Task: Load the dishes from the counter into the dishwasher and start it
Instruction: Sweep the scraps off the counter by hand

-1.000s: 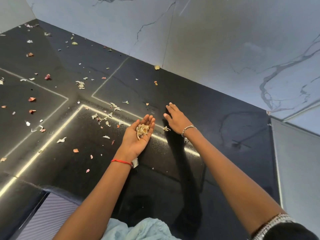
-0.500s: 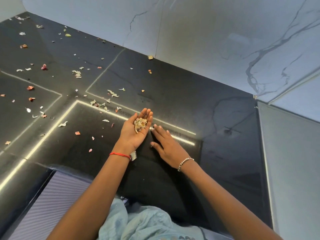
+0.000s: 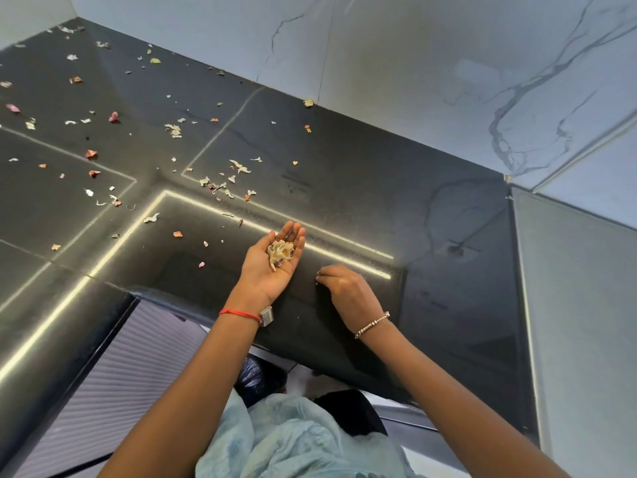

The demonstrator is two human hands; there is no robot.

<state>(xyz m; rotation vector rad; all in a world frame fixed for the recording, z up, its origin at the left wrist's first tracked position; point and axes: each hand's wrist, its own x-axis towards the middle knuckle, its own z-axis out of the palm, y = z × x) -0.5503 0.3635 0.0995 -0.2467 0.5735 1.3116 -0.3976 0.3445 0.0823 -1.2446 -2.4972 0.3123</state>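
No dishes and no dishwasher are in view. My left hand (image 3: 265, 274) lies palm up over the black counter (image 3: 379, 188), fingers straight, carrying a small heap of pale food scraps (image 3: 281, 251). Just to its right, my right hand (image 3: 348, 291) is down on the counter with its fingers curled. Its fingertips are pinched together on a tiny scrap (image 3: 317, 281) near the counter's front edge.
Loose peel and paper-like scraps (image 3: 220, 182) litter the left and middle of the counter. A pale marbled wall (image 3: 413, 63) rises behind, with a grey side panel (image 3: 579, 305) at right. Below the counter edge is a ribbed grey surface (image 3: 113, 367).
My right hand drew back from the far counter toward the front edge, sweeping flat, and has now curled its fingers. My left hand kept the scrap heap in its palm.
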